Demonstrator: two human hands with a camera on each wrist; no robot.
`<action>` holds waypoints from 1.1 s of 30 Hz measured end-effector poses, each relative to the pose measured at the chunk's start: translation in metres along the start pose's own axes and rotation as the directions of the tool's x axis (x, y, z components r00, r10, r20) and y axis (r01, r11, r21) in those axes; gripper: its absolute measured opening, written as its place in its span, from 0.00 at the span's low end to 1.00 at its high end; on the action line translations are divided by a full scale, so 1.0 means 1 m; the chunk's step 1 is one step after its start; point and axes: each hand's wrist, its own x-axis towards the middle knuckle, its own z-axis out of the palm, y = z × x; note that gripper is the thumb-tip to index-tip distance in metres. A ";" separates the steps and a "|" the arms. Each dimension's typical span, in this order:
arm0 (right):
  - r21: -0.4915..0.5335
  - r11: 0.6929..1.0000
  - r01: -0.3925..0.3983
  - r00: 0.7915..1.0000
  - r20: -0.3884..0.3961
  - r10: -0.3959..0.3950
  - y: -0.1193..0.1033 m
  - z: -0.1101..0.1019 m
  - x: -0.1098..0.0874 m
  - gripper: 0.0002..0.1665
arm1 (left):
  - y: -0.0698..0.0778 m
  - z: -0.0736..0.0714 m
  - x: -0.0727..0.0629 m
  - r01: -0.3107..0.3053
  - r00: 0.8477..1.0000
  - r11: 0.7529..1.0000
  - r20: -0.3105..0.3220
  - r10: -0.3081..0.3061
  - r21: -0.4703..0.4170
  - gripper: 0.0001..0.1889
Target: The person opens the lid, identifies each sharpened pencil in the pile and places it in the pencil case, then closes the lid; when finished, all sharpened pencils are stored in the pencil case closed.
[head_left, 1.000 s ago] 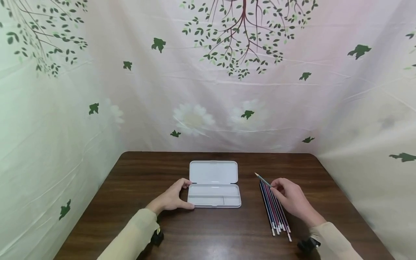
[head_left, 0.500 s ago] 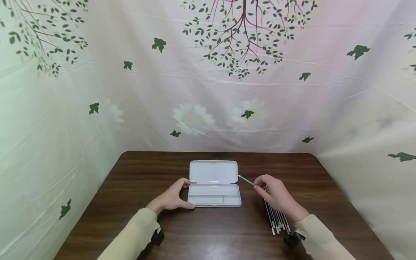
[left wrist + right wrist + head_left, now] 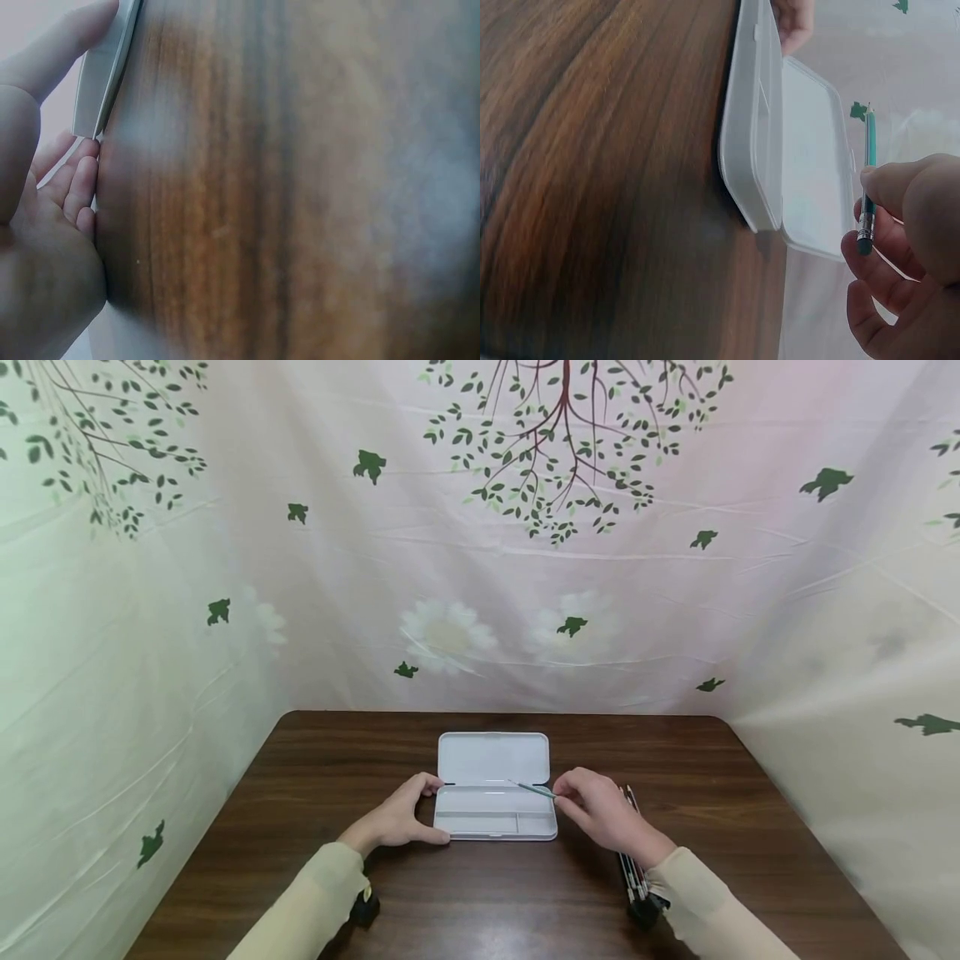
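A white pencil case [image 3: 474,802] lies with its lid [image 3: 492,758] raised back and its divided tray facing up, with nothing in it. My left hand [image 3: 397,814] holds the case's left end, thumb at the front corner and fingers by the hinge side. In the left wrist view the thumb reaches along the case's edge [image 3: 101,90]. Over the tray's right back part, my right hand [image 3: 603,810] pinches a green pencil [image 3: 531,789] near its eraser end, tip pointing left. The right wrist view shows this pencil [image 3: 869,142] between thumb and fingers, apart from the case.
Several pencils [image 3: 628,868] lie in a bundle on the brown wooden table [image 3: 487,902], partly hidden under my right forearm and wrist camera. A printed cloth [image 3: 487,577] with leaves and flowers hangs around the table's back and sides.
My right hand has carried the green pencil left, from above the bundle to over the case's tray. The left hand has stayed at the case.
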 end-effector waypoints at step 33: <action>-0.002 0.995 0.102 0.988 0.118 -0.101 -0.023 0.043 0.021 0.06 | -0.001 0.000 0.000 0.026 1.000 1.000 -0.004 -0.026 0.008 0.46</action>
